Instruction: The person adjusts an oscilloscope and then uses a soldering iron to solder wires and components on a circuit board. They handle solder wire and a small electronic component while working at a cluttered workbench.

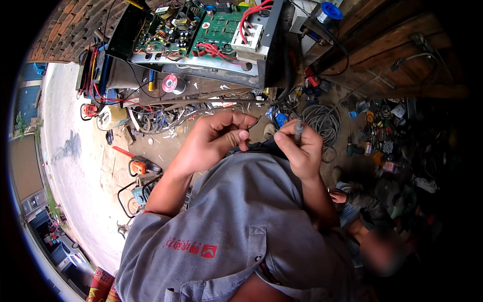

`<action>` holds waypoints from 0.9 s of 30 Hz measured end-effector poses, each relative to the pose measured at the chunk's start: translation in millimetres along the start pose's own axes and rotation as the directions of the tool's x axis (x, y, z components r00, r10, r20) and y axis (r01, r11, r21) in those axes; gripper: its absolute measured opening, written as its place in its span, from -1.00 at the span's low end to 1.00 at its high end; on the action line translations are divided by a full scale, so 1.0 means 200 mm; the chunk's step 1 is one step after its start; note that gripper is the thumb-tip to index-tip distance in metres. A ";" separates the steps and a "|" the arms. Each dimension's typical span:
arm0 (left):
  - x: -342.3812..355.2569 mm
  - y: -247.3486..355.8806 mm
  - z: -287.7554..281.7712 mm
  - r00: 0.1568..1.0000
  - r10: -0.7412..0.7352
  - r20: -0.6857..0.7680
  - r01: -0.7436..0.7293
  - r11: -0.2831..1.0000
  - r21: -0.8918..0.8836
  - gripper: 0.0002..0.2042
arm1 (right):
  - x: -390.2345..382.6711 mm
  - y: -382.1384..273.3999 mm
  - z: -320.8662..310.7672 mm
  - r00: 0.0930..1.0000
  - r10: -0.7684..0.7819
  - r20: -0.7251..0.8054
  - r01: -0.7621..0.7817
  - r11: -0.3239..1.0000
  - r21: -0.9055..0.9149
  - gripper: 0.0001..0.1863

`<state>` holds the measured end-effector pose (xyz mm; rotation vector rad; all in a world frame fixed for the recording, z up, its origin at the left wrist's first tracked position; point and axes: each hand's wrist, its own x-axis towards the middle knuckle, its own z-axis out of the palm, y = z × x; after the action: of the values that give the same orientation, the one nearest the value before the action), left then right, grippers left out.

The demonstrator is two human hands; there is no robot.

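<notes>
Pinching a thin dark wire (pixel 254 122), the left hand (pixel 214 138) holds it near the chest. The right hand (pixel 300 148) is closed on a gray pen-shaped tool (pixel 298 130), just beside the wire. The open machine with green circuit boards (pixel 201 30) waits untouched.

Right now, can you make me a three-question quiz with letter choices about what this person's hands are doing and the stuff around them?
1. Where is the opened machine with green circuit boards?
A. above the hands
B. under the shirt
C. in the right hand

2. What colour is the person's shirt?
A. yellow
B. grey
C. white

3. What is the right hand doing?
A. lying flat and open
B. holding a thin grey tool
C. pushing a button

Answers: 1 A, it sits at the top of the picture; 2 B, the cloth is grey; 3 B, the fingers close round the tool while the left hand pinches a thin wire.
</notes>
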<state>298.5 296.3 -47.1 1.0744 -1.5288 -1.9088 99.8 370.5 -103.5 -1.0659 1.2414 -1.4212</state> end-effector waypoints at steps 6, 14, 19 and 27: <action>-0.03 -0.02 0.12 0.956 0.211 -0.203 -0.151 0.949 0.276 -0.93 | 0.05 -0.03 -0.01 0.993 0.057 0.106 -0.063 0.997 0.054 -0.94; -0.05 0.01 0.19 0.886 0.446 -0.127 -0.366 0.841 0.399 -0.96 | 0.06 -0.06 0.03 0.969 0.035 0.244 -0.073 0.986 0.149 -0.93; -0.05 0.02 0.20 0.915 0.360 -0.179 -0.288 0.898 0.333 -0.92 | 0.08 -0.07 -0.04 0.953 0.018 0.302 -0.062 0.988 0.138 -0.94; -0.02 0.06 0.15 0.896 0.443 -0.028 -0.378 0.796 0.473 -0.96 | 0.22 -0.15 -0.10 0.859 -0.205 0.469 0.221 0.975 0.021 -0.75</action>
<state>274.8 314.2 -32.6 0.9237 -1.9939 -1.1812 69.1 332.3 -74.1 -1.5047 0.8133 -1.2007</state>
